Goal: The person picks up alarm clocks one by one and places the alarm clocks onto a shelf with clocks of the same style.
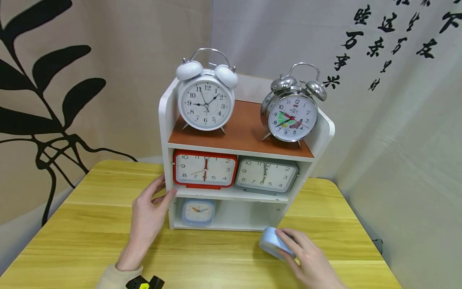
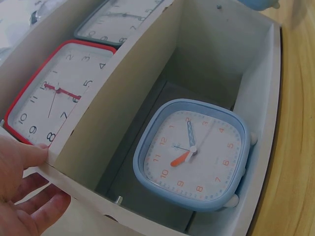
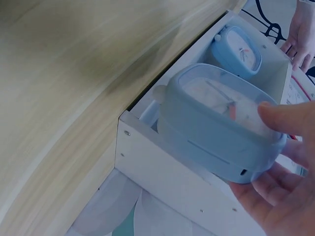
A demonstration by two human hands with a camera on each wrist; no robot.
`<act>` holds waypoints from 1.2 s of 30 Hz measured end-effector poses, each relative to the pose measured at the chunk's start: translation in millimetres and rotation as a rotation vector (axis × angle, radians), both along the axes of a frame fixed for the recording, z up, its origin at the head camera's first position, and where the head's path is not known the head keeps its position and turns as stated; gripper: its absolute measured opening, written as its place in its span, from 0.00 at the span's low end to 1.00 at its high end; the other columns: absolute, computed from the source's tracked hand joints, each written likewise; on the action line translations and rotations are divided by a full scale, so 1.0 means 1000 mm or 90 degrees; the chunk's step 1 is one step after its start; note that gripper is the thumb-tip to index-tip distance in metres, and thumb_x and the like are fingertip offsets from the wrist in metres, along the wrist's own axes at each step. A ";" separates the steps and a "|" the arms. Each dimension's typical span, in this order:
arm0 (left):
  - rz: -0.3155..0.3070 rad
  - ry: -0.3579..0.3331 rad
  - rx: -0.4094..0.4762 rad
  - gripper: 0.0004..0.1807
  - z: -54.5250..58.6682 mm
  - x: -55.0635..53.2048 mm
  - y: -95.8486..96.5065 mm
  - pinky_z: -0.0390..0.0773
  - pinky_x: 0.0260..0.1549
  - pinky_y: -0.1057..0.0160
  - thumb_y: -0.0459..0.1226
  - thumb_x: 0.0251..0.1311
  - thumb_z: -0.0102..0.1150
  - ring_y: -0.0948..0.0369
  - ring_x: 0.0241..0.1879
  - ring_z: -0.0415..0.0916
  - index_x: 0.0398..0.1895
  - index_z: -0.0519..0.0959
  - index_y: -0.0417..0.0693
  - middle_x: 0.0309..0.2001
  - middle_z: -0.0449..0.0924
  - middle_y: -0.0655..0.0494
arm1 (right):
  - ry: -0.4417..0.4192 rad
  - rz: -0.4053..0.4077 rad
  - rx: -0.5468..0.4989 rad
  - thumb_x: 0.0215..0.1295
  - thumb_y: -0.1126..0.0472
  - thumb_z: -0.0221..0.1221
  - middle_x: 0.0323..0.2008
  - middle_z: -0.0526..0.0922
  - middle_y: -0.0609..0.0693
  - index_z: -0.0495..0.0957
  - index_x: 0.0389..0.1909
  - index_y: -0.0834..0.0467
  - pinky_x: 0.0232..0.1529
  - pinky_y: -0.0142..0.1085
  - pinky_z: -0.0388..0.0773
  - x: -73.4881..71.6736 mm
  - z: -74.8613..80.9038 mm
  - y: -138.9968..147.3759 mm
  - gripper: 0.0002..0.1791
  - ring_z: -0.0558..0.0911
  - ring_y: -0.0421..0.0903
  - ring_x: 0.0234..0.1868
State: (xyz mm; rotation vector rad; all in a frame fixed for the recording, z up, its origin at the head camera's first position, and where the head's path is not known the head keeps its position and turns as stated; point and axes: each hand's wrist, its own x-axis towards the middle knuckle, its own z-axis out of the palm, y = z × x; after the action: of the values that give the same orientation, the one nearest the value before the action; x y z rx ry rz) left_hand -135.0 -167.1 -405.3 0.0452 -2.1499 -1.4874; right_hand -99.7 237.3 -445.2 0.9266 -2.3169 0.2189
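My right hand (image 1: 306,257) holds a small light-blue alarm clock (image 1: 273,243) just in front of the shelf's lower right corner. In the right wrist view its thumb rests on the clock's face edge, with fingers under the body. At the left side of the white shelf (image 1: 231,194), my left hand (image 1: 149,214) holds the side panel, thumb on the front edge and fingers along the outer side. A matching light-blue clock (image 2: 193,155) stands in the left of the bottom compartment. Above it are a red-framed clock (image 1: 205,169) and a grey-green clock (image 1: 266,175).
On the brown top board (image 1: 243,124) stand a white twin-bell alarm clock (image 1: 206,102) at left and a silver twin-bell one (image 1: 293,116) at right. The shelf is on a yellow wood-grain table (image 1: 202,261). Printed curtains (image 1: 393,132) hang behind.
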 end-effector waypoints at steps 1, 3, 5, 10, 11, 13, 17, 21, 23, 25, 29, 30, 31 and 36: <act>0.000 0.000 -0.001 0.26 0.000 0.000 0.000 0.78 0.45 0.89 0.32 0.71 0.65 0.45 0.60 0.83 0.72 0.75 0.41 0.65 0.82 0.37 | 0.001 0.003 0.001 0.84 0.40 0.36 0.55 0.86 0.48 0.81 0.65 0.53 0.41 0.38 0.90 -0.001 0.000 -0.002 0.32 0.87 0.45 0.48; -0.002 -0.001 0.000 0.26 0.000 0.000 0.000 0.78 0.44 0.90 0.32 0.71 0.64 0.45 0.60 0.84 0.72 0.75 0.41 0.65 0.82 0.37 | 0.001 0.009 0.002 0.84 0.41 0.36 0.55 0.86 0.49 0.81 0.65 0.54 0.41 0.39 0.90 -0.003 0.000 -0.004 0.32 0.87 0.46 0.49; -0.002 -0.001 0.001 0.26 0.000 0.000 0.000 0.78 0.44 0.90 0.33 0.71 0.64 0.45 0.60 0.84 0.72 0.75 0.41 0.65 0.82 0.37 | 0.002 0.012 0.003 0.84 0.41 0.36 0.55 0.86 0.49 0.82 0.65 0.54 0.42 0.39 0.90 -0.005 -0.001 -0.007 0.32 0.87 0.46 0.49; -0.003 -0.003 0.004 0.26 0.000 0.000 0.000 0.78 0.44 0.90 0.32 0.71 0.64 0.45 0.61 0.83 0.71 0.76 0.41 0.65 0.82 0.37 | -0.002 0.034 0.001 0.84 0.42 0.36 0.56 0.86 0.50 0.81 0.65 0.54 0.44 0.41 0.89 -0.012 -0.002 -0.013 0.31 0.87 0.47 0.50; -0.003 -0.003 0.005 0.26 0.000 0.000 0.000 0.78 0.44 0.90 0.32 0.71 0.64 0.45 0.61 0.83 0.71 0.76 0.41 0.64 0.82 0.37 | -0.003 0.041 0.001 0.84 0.43 0.36 0.56 0.86 0.50 0.81 0.66 0.54 0.44 0.41 0.90 -0.013 -0.002 -0.015 0.31 0.87 0.47 0.50; -0.004 -0.004 0.006 0.26 0.000 -0.001 0.000 0.78 0.45 0.90 0.32 0.71 0.64 0.45 0.61 0.83 0.71 0.76 0.41 0.65 0.82 0.37 | -0.001 0.054 0.000 0.84 0.43 0.37 0.57 0.85 0.51 0.81 0.66 0.54 0.44 0.41 0.90 -0.016 -0.003 -0.018 0.30 0.87 0.47 0.50; -0.007 -0.010 0.008 0.26 0.000 0.000 0.000 0.78 0.45 0.89 0.31 0.71 0.64 0.45 0.62 0.82 0.72 0.75 0.41 0.65 0.82 0.37 | 0.010 0.078 0.004 0.84 0.44 0.39 0.57 0.85 0.50 0.81 0.66 0.55 0.44 0.40 0.89 -0.022 -0.005 -0.023 0.29 0.87 0.46 0.50; -0.007 -0.015 0.010 0.27 0.000 0.000 0.000 0.78 0.45 0.90 0.32 0.71 0.64 0.45 0.62 0.82 0.72 0.75 0.41 0.66 0.82 0.37 | 0.011 0.099 0.004 0.84 0.46 0.43 0.58 0.85 0.50 0.80 0.66 0.55 0.46 0.40 0.89 -0.028 -0.005 -0.028 0.26 0.87 0.47 0.51; -0.008 -0.016 0.010 0.27 0.000 0.000 0.000 0.78 0.45 0.90 0.32 0.71 0.64 0.45 0.62 0.82 0.72 0.75 0.41 0.66 0.81 0.37 | 0.005 0.105 0.003 0.83 0.49 0.50 0.58 0.84 0.51 0.80 0.67 0.55 0.47 0.40 0.89 -0.032 -0.005 -0.030 0.22 0.86 0.47 0.52; -0.008 -0.017 0.009 0.27 0.001 0.000 0.000 0.77 0.45 0.90 0.32 0.71 0.64 0.44 0.63 0.82 0.72 0.75 0.41 0.66 0.81 0.38 | -0.001 0.106 0.001 0.79 0.53 0.59 0.58 0.84 0.51 0.80 0.67 0.55 0.48 0.40 0.90 -0.035 -0.005 -0.032 0.21 0.86 0.47 0.53; -0.009 -0.016 0.008 0.27 0.000 0.000 0.000 0.77 0.44 0.90 0.32 0.71 0.64 0.44 0.63 0.83 0.72 0.75 0.41 0.67 0.81 0.38 | -0.012 0.104 0.003 0.63 0.61 0.71 0.58 0.84 0.52 0.80 0.66 0.56 0.49 0.39 0.89 -0.044 -0.005 -0.037 0.29 0.85 0.47 0.54; -0.008 -0.016 0.007 0.27 0.000 0.000 0.000 0.77 0.44 0.90 0.32 0.71 0.64 0.44 0.63 0.83 0.72 0.75 0.41 0.67 0.81 0.38 | -0.014 0.104 0.005 0.60 0.62 0.72 0.58 0.84 0.52 0.80 0.66 0.56 0.50 0.39 0.89 -0.046 -0.005 -0.038 0.30 0.85 0.48 0.54; -0.007 -0.015 0.006 0.27 0.000 0.000 0.000 0.77 0.44 0.90 0.32 0.71 0.64 0.44 0.62 0.83 0.72 0.75 0.41 0.67 0.81 0.38 | -0.018 0.103 0.007 0.59 0.63 0.73 0.58 0.84 0.52 0.80 0.66 0.56 0.50 0.39 0.89 -0.048 -0.005 -0.039 0.31 0.84 0.48 0.55; -0.007 -0.015 0.004 0.27 0.000 0.000 0.000 0.78 0.44 0.90 0.32 0.71 0.65 0.44 0.62 0.83 0.72 0.75 0.41 0.67 0.81 0.38 | -0.029 0.104 0.012 0.55 0.65 0.74 0.59 0.84 0.52 0.81 0.65 0.56 0.52 0.40 0.89 -0.058 -0.003 -0.045 0.34 0.84 0.48 0.56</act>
State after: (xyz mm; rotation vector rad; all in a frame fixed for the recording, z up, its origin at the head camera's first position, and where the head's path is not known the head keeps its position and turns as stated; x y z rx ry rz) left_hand -135.3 -167.5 -405.0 0.0532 -2.1678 -1.5061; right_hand -157.9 192.5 -448.5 1.1322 -2.2901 0.2885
